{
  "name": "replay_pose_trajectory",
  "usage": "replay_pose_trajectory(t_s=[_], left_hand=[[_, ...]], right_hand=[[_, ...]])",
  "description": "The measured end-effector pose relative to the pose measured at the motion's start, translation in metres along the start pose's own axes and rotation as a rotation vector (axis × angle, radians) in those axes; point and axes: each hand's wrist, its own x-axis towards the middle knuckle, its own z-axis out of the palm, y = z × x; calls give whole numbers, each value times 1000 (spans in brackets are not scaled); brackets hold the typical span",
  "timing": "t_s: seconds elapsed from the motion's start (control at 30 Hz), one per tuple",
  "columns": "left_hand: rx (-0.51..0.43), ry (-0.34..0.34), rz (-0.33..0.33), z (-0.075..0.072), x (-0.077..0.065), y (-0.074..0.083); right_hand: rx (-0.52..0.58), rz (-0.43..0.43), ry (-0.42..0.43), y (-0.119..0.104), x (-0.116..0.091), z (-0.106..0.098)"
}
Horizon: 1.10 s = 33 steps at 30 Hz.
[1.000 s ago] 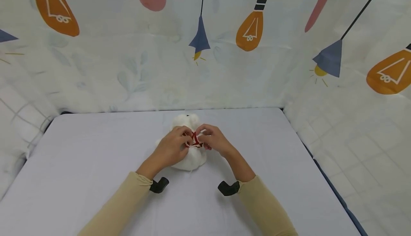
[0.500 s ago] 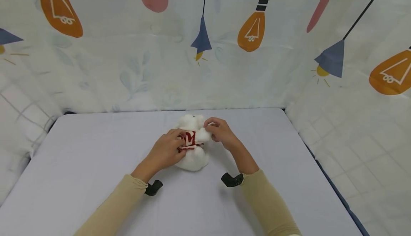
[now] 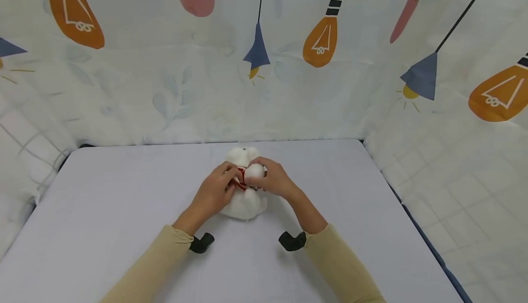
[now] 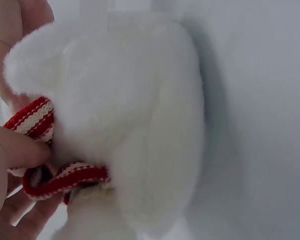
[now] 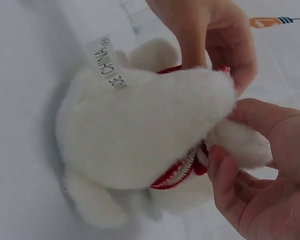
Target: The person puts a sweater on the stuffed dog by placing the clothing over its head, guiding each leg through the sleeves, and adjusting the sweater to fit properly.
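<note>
A white plush toy (image 3: pixel 244 209) lies on the white table, its head toward the back wall. Round its middle is a red-and-white striped knitted garment (image 4: pixel 70 177), bunched up and partly hidden by the hands. My left hand (image 3: pixel 213 190) pinches the garment's edge at the toy's left side, the thumb pressing on the stripes in the left wrist view. My right hand (image 3: pixel 277 179) holds the toy's rounded white arm (image 3: pixel 255 171) between thumb and fingers, in front of the body. A printed label (image 5: pixel 106 62) sticks out from the toy in the right wrist view.
The white-covered table (image 3: pixel 123 193) meets a patterned cloth wall (image 3: pixel 206 87) behind the toy. Cloth also hangs at both sides. A black wrist device (image 3: pixel 202 243) sits at the left cuff and another black device (image 3: pixel 292 241) at the right.
My right hand has moved left and down with the toy's arm, which now lies over the chest. The lettered front of the garment, visible half a second ago, is now mostly covered.
</note>
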Motion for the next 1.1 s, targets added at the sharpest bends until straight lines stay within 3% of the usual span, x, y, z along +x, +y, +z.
replay_pose_trajectory(t_s=[0.13, 0.37, 0.57, 0.73, 0.83, 0.97, 1.03, 1.1], left_hand=[[-51, 39, 49, 4, 0, 5], [-90, -33, 99, 6, -14, 9], [-86, -42, 89, 4, -21, 11], [-232, -39, 90, -2, -14, 15], [-342, 36, 24, -10, -8, 12], [-332, 175, -148, -21, 2, -3], [-295, 164, -228, -22, 5, -10], [-272, 86, -275, -18, 7, -15]], right_hand=[[-48, -18, 86, 1, 0, 4], [-29, 29, 189, 7, -2, 1], [24, 89, 223, 11, -3, 0], [27, 118, 176, 14, -4, 1], [40, 117, 117, 14, -5, 1], [41, 86, 70, 14, -5, 0], [30, 77, 63, 14, -5, 0], [19, 69, 61, 15, -5, -1]])
